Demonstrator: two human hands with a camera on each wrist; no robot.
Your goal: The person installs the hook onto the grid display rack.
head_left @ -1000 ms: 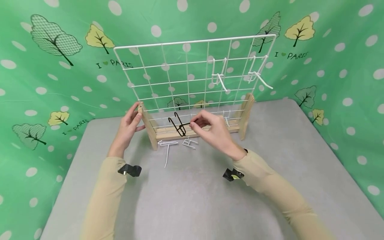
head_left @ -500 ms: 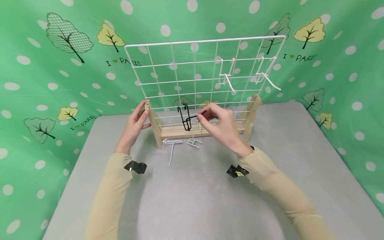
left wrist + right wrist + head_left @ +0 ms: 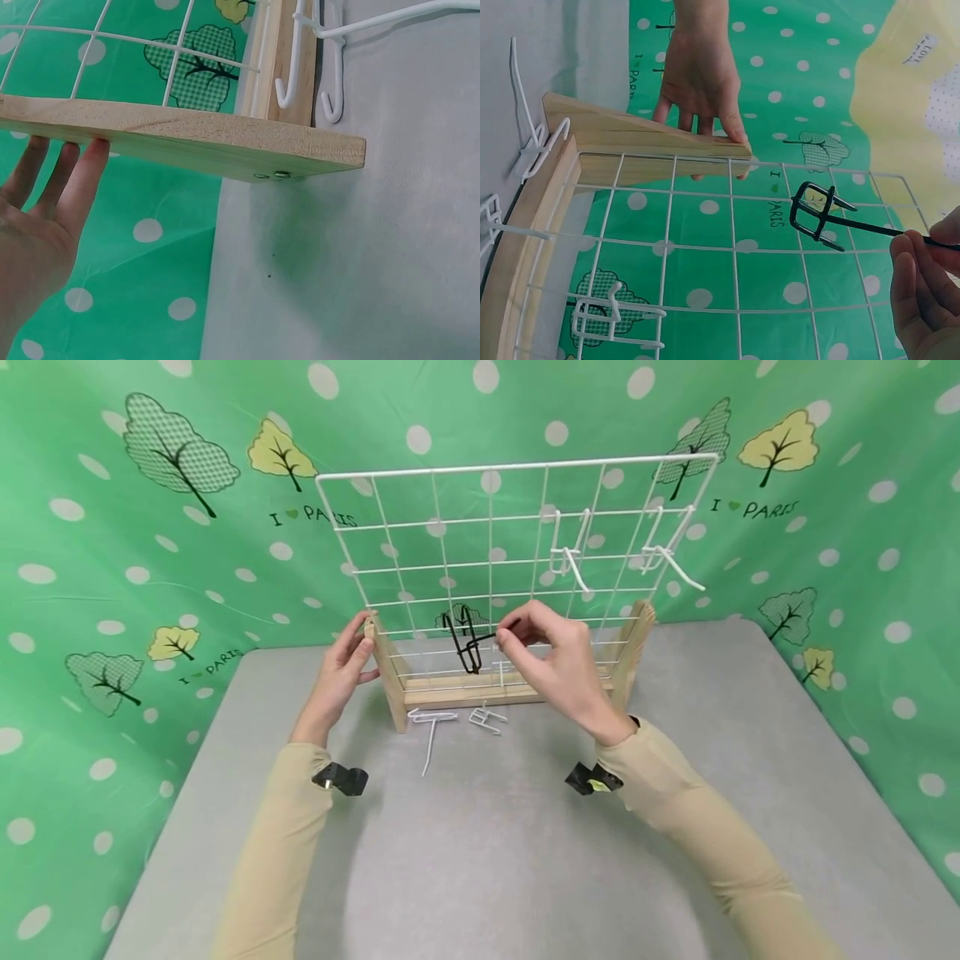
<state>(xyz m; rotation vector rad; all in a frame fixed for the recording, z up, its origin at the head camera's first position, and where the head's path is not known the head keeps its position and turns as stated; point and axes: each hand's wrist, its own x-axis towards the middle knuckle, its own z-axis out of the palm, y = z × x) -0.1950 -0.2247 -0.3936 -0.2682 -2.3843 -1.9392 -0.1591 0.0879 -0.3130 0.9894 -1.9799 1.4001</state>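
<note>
My right hand (image 3: pixel 551 652) pinches the straight arm of a black wire hook (image 3: pixel 471 652) between thumb and fingers. The hook hangs in front of the lower left part of a white wire grid (image 3: pixel 517 467); in the right wrist view its two bent prongs (image 3: pixel 836 244) point back toward my hand, and whether it touches the grid I cannot tell. With my left hand (image 3: pixel 333 685) I hold the left wooden upright (image 3: pixel 388 681) of the stand, thumb at its front edge and fingers on its outer side. Those fingers (image 3: pixel 79 180) show in the left wrist view.
Two white hooks, one inner (image 3: pixel 572 564) and one outer (image 3: pixel 667 560), hang at the grid's upper right. Another white hook (image 3: pixel 619 322) sits low on it. On the grey table (image 3: pixel 465 860) lie a long-armed white hook (image 3: pixel 431 731) and a smaller white one (image 3: pixel 486 718).
My right hand has lifted the black hook upward in front of the grid. The head view has shifted a little. My left hand stays on the wooden upright.
</note>
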